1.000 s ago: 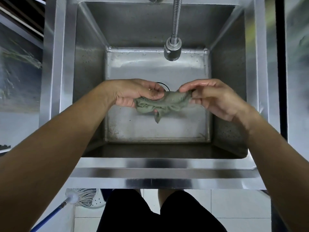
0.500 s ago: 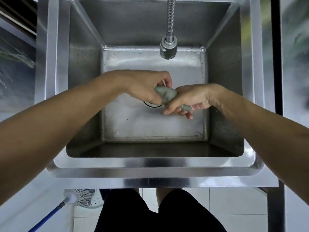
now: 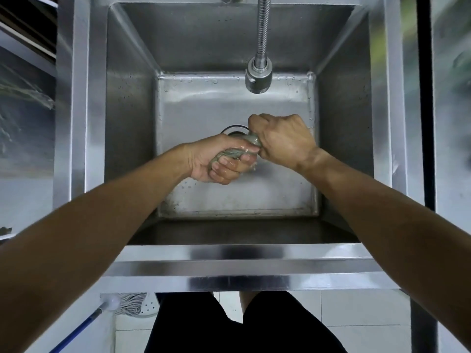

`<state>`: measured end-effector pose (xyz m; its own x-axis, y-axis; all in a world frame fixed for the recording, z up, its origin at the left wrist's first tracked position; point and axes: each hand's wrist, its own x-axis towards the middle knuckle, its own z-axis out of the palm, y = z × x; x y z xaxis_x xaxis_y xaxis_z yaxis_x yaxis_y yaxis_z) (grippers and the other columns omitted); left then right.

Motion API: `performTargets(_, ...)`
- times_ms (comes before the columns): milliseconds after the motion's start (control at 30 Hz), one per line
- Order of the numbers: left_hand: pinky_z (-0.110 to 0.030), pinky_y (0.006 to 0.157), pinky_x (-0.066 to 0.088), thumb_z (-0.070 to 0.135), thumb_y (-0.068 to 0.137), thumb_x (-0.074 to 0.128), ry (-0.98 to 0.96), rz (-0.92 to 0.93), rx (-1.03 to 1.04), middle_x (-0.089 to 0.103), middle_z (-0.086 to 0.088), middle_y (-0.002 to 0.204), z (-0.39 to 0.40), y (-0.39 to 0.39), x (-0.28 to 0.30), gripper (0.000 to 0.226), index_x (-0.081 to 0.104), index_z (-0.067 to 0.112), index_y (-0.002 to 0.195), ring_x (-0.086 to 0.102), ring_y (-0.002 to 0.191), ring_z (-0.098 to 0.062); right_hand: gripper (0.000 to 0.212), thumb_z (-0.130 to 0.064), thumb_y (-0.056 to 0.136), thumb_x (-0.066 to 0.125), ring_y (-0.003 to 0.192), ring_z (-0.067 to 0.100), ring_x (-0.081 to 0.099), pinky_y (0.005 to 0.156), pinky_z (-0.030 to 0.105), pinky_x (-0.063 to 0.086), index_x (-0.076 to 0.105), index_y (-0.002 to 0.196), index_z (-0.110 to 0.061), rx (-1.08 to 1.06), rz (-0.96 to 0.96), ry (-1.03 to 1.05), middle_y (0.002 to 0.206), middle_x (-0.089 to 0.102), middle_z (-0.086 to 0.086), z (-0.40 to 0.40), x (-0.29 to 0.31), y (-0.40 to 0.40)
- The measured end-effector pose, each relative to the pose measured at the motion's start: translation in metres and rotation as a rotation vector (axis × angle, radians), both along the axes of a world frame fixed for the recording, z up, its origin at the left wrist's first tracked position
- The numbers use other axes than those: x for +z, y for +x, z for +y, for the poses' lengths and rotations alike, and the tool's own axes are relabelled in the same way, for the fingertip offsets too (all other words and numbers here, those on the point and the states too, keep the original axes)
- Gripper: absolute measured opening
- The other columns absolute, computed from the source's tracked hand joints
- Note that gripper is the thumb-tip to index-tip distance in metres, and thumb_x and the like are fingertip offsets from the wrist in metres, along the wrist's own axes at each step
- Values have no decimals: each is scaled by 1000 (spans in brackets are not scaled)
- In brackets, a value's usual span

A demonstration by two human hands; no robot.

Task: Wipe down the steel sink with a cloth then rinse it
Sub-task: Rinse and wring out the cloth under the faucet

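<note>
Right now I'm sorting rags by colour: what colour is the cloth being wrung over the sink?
Grey-green, the cloth, seen from the head view.

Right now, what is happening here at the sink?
A person stands over the steel sink and wrings a wet grey-green cloth above its basin. The left hand grips one end of the cloth, and the right hand grips the other end, close together over the drain. No water is seen coming from the faucet. A mop lies on the floor below.
</note>
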<state>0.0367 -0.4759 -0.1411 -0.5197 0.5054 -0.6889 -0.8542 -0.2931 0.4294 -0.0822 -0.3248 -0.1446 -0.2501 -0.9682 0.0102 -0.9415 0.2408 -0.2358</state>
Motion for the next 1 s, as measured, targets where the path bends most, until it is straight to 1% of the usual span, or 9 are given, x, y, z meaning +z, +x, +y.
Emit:
performTargets(100,-18,41,28,34,103,58,-298,87,-111,50,2,55,-5,-1,3,27,58,21,79,43,42,-10,19,-16,89,60,61,33,59,53,32,31,54,105,-9,-63,-14,184,86,65,9,-2,-5,0)
performTargets(200,-24,50,47,31,97,69,-626,201,-356,76,4,95,-21,-8,16,15,62,26,109,76,76,-15,42,-35,87,74,87,22,58,71,36,42,47,117,-23,-156,-372,406,105,60,-2,6,7,-8)
performTargets(367,-32,62,47,29,90,69,-1328,842,-606,68,5,87,-23,-14,13,21,61,27,110,67,80,-23,56,-77,74,69,108,5,67,95,31,52,71,110,-35,-347,-1115,506,108,74,-15,12,38,-38)
performTargets(467,-32,64,44,15,85,76,-1489,1195,-535,66,-1,104,-19,-13,6,49,48,27,124,62,92,-28,75,-65,68,79,124,17,64,106,40,52,63,128,-23,-368,-1483,550,128,70,-1,7,27,-52)
performTargets(600,-33,58,37,-3,75,73,-1650,1540,-454,60,-8,90,-16,-17,7,38,59,11,108,52,80,-30,83,-48,69,92,118,33,67,91,44,59,58,135,-13,-136,-1852,823,137,63,17,0,9,-41)
performTargets(667,-34,57,38,-7,71,71,-1727,1547,-526,60,-9,81,-21,-17,9,36,59,9,100,54,73,-32,37,-41,79,87,67,19,68,56,26,55,70,99,-16,-159,-1821,830,88,70,9,-6,11,-27)
performTargets(733,-36,57,39,4,80,70,-1728,1397,-667,65,-10,83,-23,-15,14,23,60,8,101,61,74,-35,29,-38,88,80,45,12,43,42,22,32,62,76,-19,-258,-1524,782,59,48,-2,-12,19,-15)
performTargets(867,-34,65,38,33,93,58,-1616,877,-812,68,-9,88,-7,-13,22,16,64,17,95,57,74,-33,22,-37,91,66,60,17,54,52,27,35,57,76,-23,-185,-515,659,68,57,-6,-27,33,3)
performTargets(1000,-26,49,35,30,88,66,-1188,451,-494,55,6,58,7,-20,25,32,50,18,63,52,58,-16,16,-32,98,51,79,33,59,68,33,35,62,103,-22,-23,-45,486,87,66,3,-21,28,0)
